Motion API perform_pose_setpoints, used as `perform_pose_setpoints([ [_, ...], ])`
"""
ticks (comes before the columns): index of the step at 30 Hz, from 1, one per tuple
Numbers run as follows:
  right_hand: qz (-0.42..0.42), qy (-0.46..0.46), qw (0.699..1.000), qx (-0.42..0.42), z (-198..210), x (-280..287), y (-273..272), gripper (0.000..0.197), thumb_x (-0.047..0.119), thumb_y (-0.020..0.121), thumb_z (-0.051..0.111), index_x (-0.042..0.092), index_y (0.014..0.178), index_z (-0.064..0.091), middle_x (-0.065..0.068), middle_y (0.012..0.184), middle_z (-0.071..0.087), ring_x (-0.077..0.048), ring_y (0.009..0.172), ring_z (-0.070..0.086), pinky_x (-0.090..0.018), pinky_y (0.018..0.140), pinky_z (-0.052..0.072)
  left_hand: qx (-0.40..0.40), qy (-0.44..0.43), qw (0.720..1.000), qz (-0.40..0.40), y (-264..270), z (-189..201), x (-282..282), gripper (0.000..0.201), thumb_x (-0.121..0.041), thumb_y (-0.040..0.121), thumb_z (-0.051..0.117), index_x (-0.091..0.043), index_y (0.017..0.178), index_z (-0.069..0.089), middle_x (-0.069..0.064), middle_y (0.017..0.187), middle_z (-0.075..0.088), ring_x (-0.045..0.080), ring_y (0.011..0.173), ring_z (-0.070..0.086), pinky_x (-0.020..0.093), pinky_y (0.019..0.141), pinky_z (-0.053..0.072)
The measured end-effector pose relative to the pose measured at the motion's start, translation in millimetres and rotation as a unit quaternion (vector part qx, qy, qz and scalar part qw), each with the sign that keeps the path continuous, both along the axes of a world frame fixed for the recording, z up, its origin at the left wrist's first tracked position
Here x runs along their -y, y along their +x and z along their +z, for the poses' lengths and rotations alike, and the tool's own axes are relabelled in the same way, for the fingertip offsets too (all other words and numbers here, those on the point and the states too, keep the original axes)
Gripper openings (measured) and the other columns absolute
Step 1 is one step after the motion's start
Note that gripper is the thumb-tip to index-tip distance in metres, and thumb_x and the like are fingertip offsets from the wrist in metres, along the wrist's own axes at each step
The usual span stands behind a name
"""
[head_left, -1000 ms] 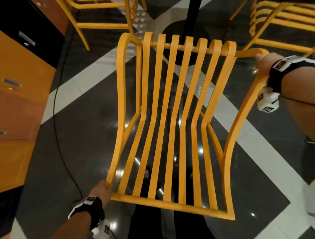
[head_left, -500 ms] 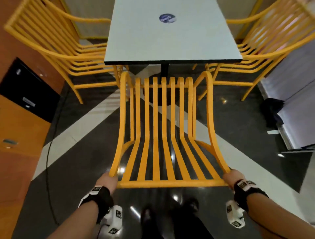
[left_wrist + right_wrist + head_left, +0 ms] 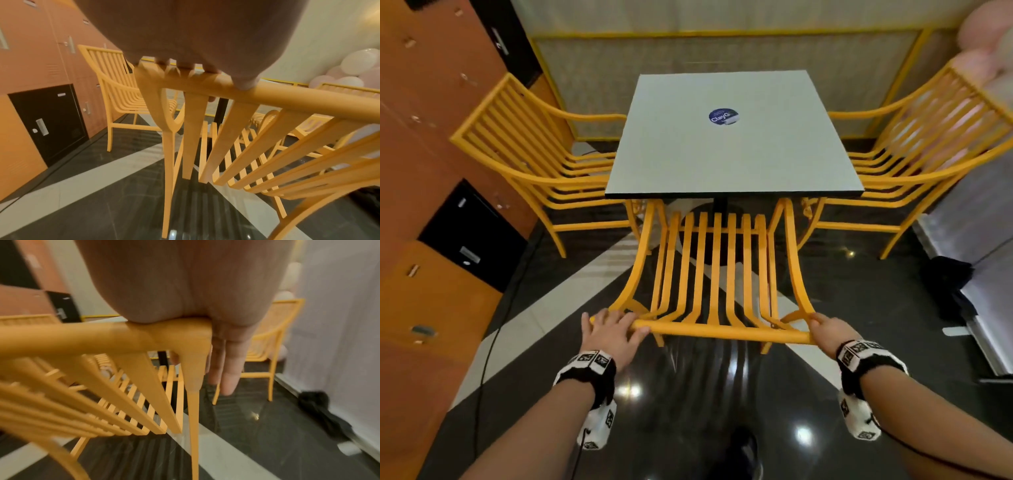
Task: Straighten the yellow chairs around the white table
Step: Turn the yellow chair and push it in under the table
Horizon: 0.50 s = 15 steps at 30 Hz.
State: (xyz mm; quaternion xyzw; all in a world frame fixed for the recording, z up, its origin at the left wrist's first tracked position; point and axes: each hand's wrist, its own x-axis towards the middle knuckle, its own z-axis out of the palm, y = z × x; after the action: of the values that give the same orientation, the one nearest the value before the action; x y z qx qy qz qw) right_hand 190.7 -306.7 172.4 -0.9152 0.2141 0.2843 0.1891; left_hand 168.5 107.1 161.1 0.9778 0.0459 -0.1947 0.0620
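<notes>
The near yellow chair (image 3: 717, 274) stands square to the white tabletop (image 3: 732, 144), its seat front tucked under the near edge and its slatted back toward the person. Both hands are on its top rail (image 3: 722, 331). The left hand (image 3: 609, 334) lies over the rail's left end with fingers spread and nearly straight, thumb along the rail; the left wrist view adds that the fingertips (image 3: 209, 69) drape over the far side of the rail without closing round it. The right hand (image 3: 830, 330) sits at the rail's right corner (from the head view it looks like a grip), yet the right wrist view shows its fingers (image 3: 230, 368) hanging straight down beside the corner post, palm pressed on the rail end.

Two more yellow chairs flank the tabletop, the left chair (image 3: 530, 161) and the right chair (image 3: 914, 164), each facing inward. A round blue sticker (image 3: 723, 117) lies on the tabletop. Orange lockers (image 3: 431, 171) line the left wall, and a dark bundle (image 3: 950, 284) rests on the floor (image 3: 688, 411) at the right.
</notes>
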Motion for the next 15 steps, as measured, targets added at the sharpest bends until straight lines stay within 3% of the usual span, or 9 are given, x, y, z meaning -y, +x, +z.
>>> perform_pose_setpoints([
  [2,0.073,-0.006,0.997,0.03,5.9,0.4,9.5,0.038,0.029,0.1,0.024,0.018,0.127,0.049,-0.012,0.13,0.052,-0.033,0.117,0.047,-0.042,0.1,0.041,0.004,0.01,1.0,0.005,19.5,4.5,4.9,0.054,-0.065,0.09,0.022,-0.04,0.131,0.046,-0.004,0.146,0.045,0.029,0.143,0.027,0.058,0.118,0.005],
  [5,0.182,-0.038,0.982,0.035,5.9,6.9,20.7,0.062,0.063,0.089,0.006,0.037,0.133,0.041,-0.006,0.136,0.05,-0.033,0.122,0.042,-0.047,0.101,0.04,0.014,0.016,1.0,0.002,45.6,6.2,12.8,0.047,-0.06,0.092,0.026,-0.039,0.129,0.047,-0.003,0.143,0.048,0.031,0.139,0.032,0.057,0.118,0.01],
  [8,0.189,-0.048,0.978,0.078,10.3,6.6,28.4,0.063,0.066,0.088,0.018,0.027,0.129,0.046,-0.004,0.132,0.052,-0.029,0.126,0.041,-0.044,0.098,0.043,0.032,0.015,0.999,-0.027,63.5,4.1,21.2,0.041,-0.056,0.093,0.03,-0.042,0.128,0.047,-0.004,0.139,0.052,0.033,0.133,0.037,0.055,0.117,0.014],
  [12,0.203,-0.076,0.971,0.1,14.1,3.5,38.6,0.068,0.061,0.084,0.008,0.023,0.127,0.045,-0.004,0.129,0.053,-0.03,0.127,0.039,-0.043,0.098,0.046,0.031,0.017,0.999,-0.025,88.9,11.6,30.6,0.038,-0.051,0.095,0.033,-0.041,0.128,0.049,-0.005,0.134,0.056,0.032,0.127,0.043,0.053,0.113,0.02],
  [15,0.203,-0.094,0.969,0.108,12.1,2.6,48.9,0.043,0.05,0.095,0.02,0.024,0.121,0.043,-0.003,0.126,0.054,-0.029,0.124,0.041,-0.042,0.092,0.049,0.009,0.018,0.999,-0.032,104.7,14.5,30.1,0.037,-0.05,0.095,0.035,-0.042,0.128,0.05,-0.006,0.132,0.058,0.031,0.125,0.046,0.054,0.111,0.023],
])
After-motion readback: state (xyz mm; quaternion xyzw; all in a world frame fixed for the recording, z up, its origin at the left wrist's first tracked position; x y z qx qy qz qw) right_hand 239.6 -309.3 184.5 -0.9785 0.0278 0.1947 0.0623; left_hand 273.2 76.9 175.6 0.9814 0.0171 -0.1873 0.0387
